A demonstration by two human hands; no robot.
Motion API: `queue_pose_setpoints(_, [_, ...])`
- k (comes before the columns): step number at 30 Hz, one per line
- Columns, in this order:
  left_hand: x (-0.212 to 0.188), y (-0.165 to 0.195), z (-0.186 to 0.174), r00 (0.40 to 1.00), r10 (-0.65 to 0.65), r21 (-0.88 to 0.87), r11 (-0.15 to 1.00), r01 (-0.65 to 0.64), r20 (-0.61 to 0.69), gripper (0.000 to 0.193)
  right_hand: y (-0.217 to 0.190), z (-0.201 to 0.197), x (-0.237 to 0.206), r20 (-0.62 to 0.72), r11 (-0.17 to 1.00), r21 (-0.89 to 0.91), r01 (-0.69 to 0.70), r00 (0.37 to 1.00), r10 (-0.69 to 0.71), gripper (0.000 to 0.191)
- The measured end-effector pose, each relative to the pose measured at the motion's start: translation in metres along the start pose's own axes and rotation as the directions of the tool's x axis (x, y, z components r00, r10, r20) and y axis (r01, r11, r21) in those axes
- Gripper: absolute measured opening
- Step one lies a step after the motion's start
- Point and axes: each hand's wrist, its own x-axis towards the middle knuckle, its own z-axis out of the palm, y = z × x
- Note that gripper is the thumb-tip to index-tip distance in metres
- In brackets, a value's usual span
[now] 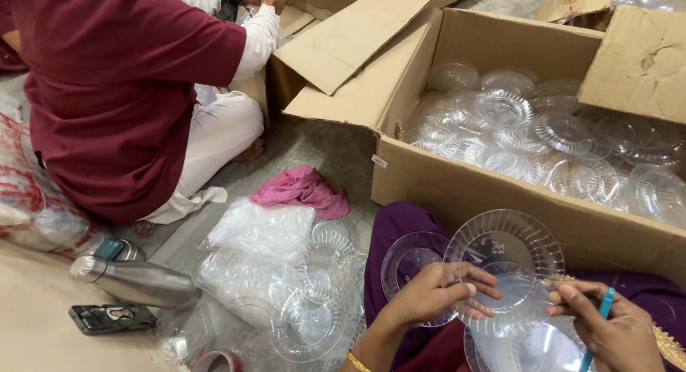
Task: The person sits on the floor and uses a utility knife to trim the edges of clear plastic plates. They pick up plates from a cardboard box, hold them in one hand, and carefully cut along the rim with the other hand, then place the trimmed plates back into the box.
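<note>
Nearest, over a purple lap: left hand [437, 292] pinching a clear round plastic plate with a fluted rim [502, 268], fingers closed over its lower edge, thumb behind. Tilted toward the camera, see-through, ribbed around the border, smooth in the centre. Second clear plate [407, 261] just behind it, more clear plates [543, 349] below. Right hand [616, 328] closed round a thin turquoise pen [597, 330], fingertips touching the plate's right edge. Beyond the knees, an open brown cardboard box [493, 193] full of loose clear plates. Left on the floor: pink crumpled cloth [301, 189], steel bottle [136, 279], a seated person in a maroon top [114, 93].
</note>
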Motion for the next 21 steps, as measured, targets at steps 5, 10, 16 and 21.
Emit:
queue_pose_setpoints(5, [0.006,0.003,0.023,0.977,0.112,-0.016,0.993,-0.117,-0.180,0.056,0.017,-0.008,0.020,0.018,0.996,0.071,0.059,0.998,-0.060,0.026])
queue_pose_setpoints(10, [0.017,0.000,0.062,0.903,0.346,0.058,0.938,-0.343,-0.254,0.087,0.044,-0.012,0.040,0.000,0.992,0.103,0.072,0.997,-0.072,0.026])
queue_pose_setpoints(16, [0.027,-0.024,0.084,0.812,0.479,0.043,0.868,-0.495,-0.332,0.085,0.049,0.003,0.035,0.173,0.997,0.073,0.011,0.985,-0.023,0.024])
queue_pose_setpoints(21, [0.034,-0.031,0.082,0.789,0.425,0.004,0.881,-0.473,-0.443,0.066,0.032,0.010,0.017,0.171,0.990,0.135,-0.051,0.985,0.027,0.022])
